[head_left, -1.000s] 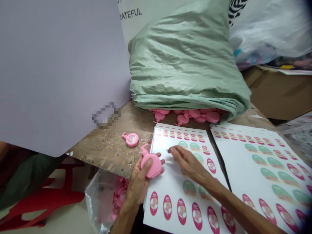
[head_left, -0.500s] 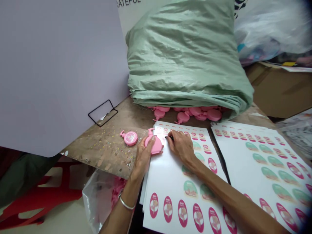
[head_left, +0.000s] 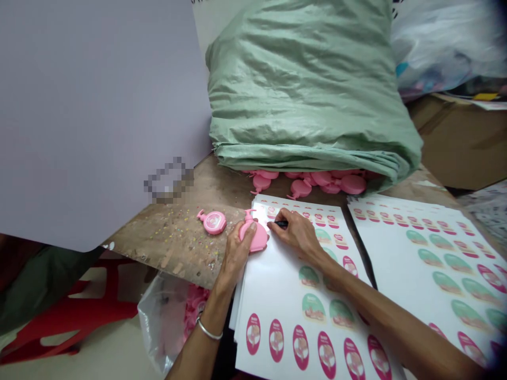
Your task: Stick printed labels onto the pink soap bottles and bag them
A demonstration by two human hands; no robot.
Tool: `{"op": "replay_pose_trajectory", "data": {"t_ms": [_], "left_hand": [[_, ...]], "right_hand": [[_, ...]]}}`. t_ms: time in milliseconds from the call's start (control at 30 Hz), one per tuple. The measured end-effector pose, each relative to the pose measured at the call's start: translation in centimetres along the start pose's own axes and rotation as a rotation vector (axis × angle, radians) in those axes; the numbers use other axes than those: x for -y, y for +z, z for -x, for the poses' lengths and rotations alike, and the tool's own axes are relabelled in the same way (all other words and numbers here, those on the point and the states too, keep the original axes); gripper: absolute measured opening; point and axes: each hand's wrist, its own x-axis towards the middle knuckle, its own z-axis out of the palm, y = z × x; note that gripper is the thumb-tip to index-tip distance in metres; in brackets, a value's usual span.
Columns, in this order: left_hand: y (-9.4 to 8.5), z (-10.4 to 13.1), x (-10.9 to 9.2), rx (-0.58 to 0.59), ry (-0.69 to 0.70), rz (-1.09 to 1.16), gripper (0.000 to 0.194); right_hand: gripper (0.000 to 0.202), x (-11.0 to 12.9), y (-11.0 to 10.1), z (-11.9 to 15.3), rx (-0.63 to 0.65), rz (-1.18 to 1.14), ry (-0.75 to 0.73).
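My left hand [head_left: 236,250] is wrapped round a pink toy pump bottle [head_left: 254,238], thumb on its flat front, at the left edge of a sticker sheet [head_left: 273,285]. Just right of it, my right hand [head_left: 298,231] pinches a small black slim tool [head_left: 280,224] near the sheet's upper rows; its exact kind is unclear. Printed on the sheet are pink oval stickers [head_left: 301,347], green domed stickers [head_left: 313,307] and small heart stickers. On the table to the left lies another pink pump bottle [head_left: 214,222] with a label on its front.
A large green sack [head_left: 309,89] stands at the back, pink bottles [head_left: 352,184] spilling from under its folded mouth. A second sticker stack [head_left: 390,253] lies at right. Below the worn table edge [head_left: 174,264] are a clear bag [head_left: 160,316] of pink pieces and a red stool [head_left: 99,301].
My right hand has shifted slightly, and more of the black tool shows. My left hand keeps hold of the pink bottle. The whole view has moved a little.
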Motion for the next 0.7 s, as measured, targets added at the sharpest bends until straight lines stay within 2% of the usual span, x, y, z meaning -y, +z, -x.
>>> {"op": "replay_pose_trajectory", "data": {"t_ms": [100,233,333,433,500,567,700], "left_hand": [[-0.2,0.1,0.0,-0.007,0.049,-0.074,0.043],[-0.5,0.0,0.3,-0.032,0.096,-0.136,0.041],[-0.6,0.1,0.6,-0.064,0.109,-0.131,0.039],[-0.5,0.6,0.3,-0.095,0.131,-0.12,0.041],[-0.4,1.2,-0.4,-0.101,0.155,-0.09,0.044],[-0.1,2.0,-1.4,-0.056,0.13,-0.01,0.049],[0.6,3.3,-2.8,0.048,-0.074,0.144,0.059]], "right_hand": [[0.026,0.6,-0.7,-1.5,0.143,-0.182,0.11],[0.039,0.8,-1.5,-3.1,0.255,-0.318,0.108],[0.045,0.4,-2.4,-3.5,0.294,-0.57,0.114],[0.045,0.2,-3.8,-2.8,0.26,-0.787,0.11],[0.04,0.5,-4.7,-1.7,0.202,-0.776,0.075],[0.035,1.2,-5.4,-0.3,0.157,-0.722,0.033],[0.036,2.9,-5.8,2.5,0.183,-0.581,-0.074]]}}
